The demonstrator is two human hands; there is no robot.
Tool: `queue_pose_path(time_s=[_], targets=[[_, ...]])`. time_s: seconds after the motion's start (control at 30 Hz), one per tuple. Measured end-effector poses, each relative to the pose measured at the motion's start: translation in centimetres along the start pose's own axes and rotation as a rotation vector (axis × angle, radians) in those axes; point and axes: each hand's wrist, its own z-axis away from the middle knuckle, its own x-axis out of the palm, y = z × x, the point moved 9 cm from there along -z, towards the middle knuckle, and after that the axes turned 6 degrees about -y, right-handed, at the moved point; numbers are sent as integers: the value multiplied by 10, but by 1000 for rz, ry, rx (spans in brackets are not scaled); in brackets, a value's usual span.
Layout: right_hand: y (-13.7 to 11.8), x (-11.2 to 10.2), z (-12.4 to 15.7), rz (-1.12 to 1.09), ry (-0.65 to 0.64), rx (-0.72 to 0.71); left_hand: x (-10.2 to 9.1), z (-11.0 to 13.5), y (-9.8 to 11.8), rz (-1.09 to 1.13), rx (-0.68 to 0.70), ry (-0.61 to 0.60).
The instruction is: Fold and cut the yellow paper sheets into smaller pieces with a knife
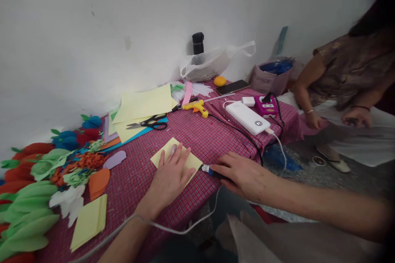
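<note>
My left hand [175, 172] lies flat with fingers spread on a square of pale yellow paper [160, 157], pressing it to the tablecloth. A greyish wrap shows on one of its fingers. At the table's front edge, my right hand [243, 174] is closed around a small dark object with a blue-and-white end [206, 168]; its kind is hidden by my fingers. The white end is close to the paper's right corner. Beyond the paper lie black-handled scissors [152, 123] and a yellow glue gun [197, 107].
Coloured paper flowers [40, 164] and a yellow paper stack [89, 222] cover the left. Larger yellow sheets [145, 102] lie by the wall. A white power bank [247, 118] and a purple power strip [266, 106] trail cables at right. Another person [342, 78] sits beyond.
</note>
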Motion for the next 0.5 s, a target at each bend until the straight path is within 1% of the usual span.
queue_pose_path(time_s=[0.07,0.17,0.33,0.5], targets=[[2,1,0,2,-11,0,11,-1,1,-34,-3,-37],[3,2,0,13,-27,0,18,1,1,-92,-5,-53],[3,2,1,35,-14,-1,19,0,0,-153,-14,-60],[5,2,5,73,6,8,18,-1,1,-149,-13,-65]])
